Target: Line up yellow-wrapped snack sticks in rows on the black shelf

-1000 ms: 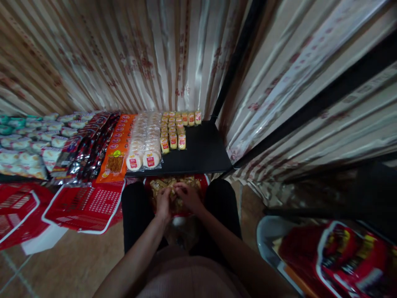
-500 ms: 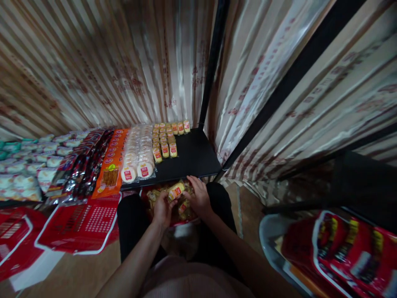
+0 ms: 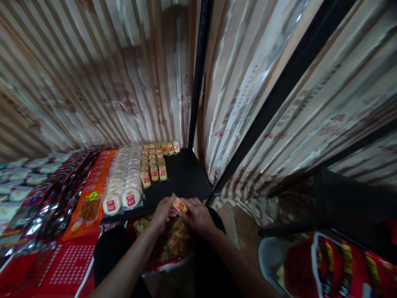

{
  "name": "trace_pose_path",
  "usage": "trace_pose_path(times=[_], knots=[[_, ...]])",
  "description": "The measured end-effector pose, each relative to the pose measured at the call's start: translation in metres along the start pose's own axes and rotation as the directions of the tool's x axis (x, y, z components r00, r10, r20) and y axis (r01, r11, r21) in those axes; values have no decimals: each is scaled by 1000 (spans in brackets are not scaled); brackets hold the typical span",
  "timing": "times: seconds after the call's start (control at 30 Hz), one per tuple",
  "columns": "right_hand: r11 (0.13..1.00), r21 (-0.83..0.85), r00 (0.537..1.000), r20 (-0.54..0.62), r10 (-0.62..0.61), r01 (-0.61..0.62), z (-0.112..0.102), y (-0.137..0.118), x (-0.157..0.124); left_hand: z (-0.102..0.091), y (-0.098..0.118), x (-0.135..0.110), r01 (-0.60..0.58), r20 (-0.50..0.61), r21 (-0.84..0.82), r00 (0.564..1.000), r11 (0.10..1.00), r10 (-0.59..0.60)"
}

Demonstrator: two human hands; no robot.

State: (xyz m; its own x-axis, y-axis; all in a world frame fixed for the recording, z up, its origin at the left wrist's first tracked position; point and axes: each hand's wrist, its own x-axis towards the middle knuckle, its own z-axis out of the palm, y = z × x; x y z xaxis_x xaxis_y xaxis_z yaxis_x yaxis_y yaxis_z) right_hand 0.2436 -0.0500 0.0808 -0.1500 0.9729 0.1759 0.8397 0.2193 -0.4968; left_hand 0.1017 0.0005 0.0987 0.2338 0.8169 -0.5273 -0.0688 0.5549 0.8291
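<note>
Both bare forearms reach forward, converging mid-frame. Left forearm (image 3: 136, 257) slants up and right; right forearm (image 3: 237, 258) slants up and left. Left hand (image 3: 163, 213) curled, fingers bent inward. Right hand (image 3: 198, 215) back up, fingers bent, thumb toward left. Hands close together, grip-like pose. Dark-clad knees (image 3: 109, 248) spread apart.

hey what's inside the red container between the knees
Yellow wrapped pieces show in the red container. The left hand and right hand cover part; anything beneath the top pieces is hidden.
</note>
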Motion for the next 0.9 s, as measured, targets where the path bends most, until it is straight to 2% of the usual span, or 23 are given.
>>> trace_pose_path(times=[0.1, 0.2, 0.33, 0.57, 0.67, 0.73, 0.9], knots=[[992, -15, 988, -94, 126, -128, 1, 12, 18, 18, 10, 22, -80, -91, -17, 993, 997, 78], [960, 3, 945, -175, 276, -279, 9, 28, 44, 36, 15, 45, -194, -199, -19, 962, 981, 186], [919, 33, 883, -268, 386, -392, 18, 46, 81, 51, 23, 75, -278, -227, 34, 933, 960, 278], [879, 178, 797, -373, 476, -442, 21, 78, 137, 75, 48, 129, -369, -155, 249, 897, 895, 413], [874, 238, 767, -418, 486, -424, 23, 97, 159, 86, 58, 149, -393, -158, 264, 883, 881, 441], [865, 278, 751, -429, 502, -419, 23, 109, 174, 92, 64, 161, -412, -156, 266, 874, 872, 461], [835, 369, 737, -407, 539, -408, 26, 128, 211, 93, 82, 189, -472, -64, 345, 850, 811, 523]])
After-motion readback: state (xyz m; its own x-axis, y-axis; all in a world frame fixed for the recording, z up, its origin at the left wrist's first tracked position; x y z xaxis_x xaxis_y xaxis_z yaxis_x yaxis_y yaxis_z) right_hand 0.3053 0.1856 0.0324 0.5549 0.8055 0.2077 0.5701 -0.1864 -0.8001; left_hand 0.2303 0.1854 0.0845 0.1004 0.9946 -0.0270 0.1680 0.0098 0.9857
